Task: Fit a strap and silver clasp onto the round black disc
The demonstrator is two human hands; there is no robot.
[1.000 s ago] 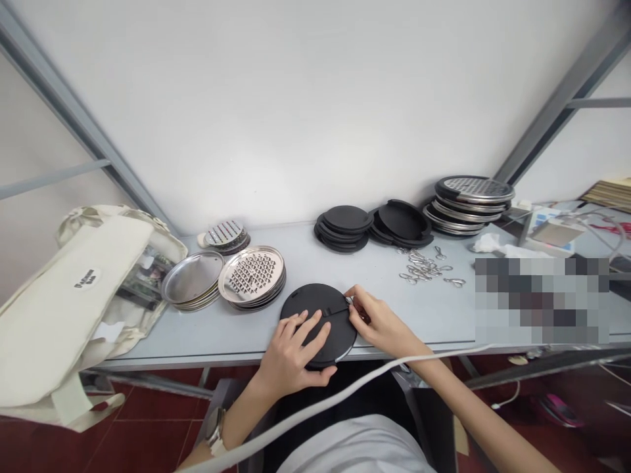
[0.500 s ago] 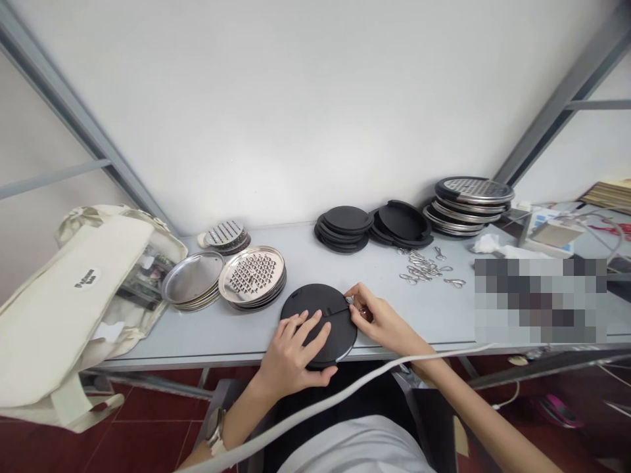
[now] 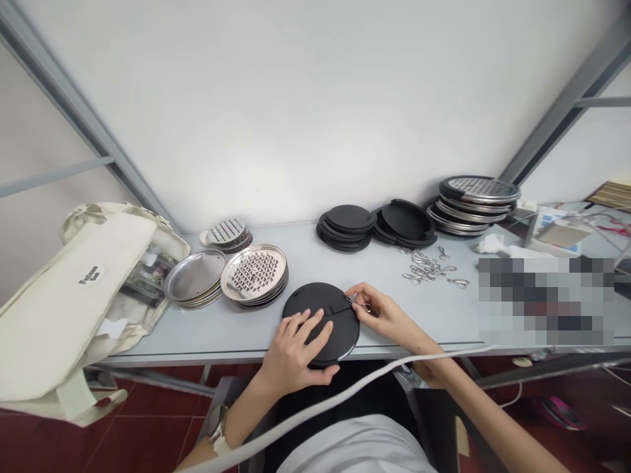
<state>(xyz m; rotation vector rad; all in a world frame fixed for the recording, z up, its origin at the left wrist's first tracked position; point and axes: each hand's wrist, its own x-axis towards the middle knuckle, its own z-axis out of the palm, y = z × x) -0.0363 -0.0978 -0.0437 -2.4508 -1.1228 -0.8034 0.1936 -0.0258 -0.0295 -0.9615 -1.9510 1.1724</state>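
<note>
While the left hand (image 3: 297,349) lies, fingers spread, atop the black disc (image 3: 315,297) at the front edge of the table (image 3: 438,315), the right hand (image 3: 383,318) pinches a small metal clip (image 3: 350,299) at the disc's right rim.

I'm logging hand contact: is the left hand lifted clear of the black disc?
No, the left hand lies spread on top of the black disc.

By the table's (image 3: 315,263) front edge I lose part of the black disc (image 3: 315,297) under the left hand (image 3: 294,355); the right hand (image 3: 387,318) partly masks a metal piece (image 3: 365,307) (too small to name). A blurred patch (image 3: 545,302) covers some right-end surface; my feed crops the bag (image 3: 73,309) at the left corner.
</note>
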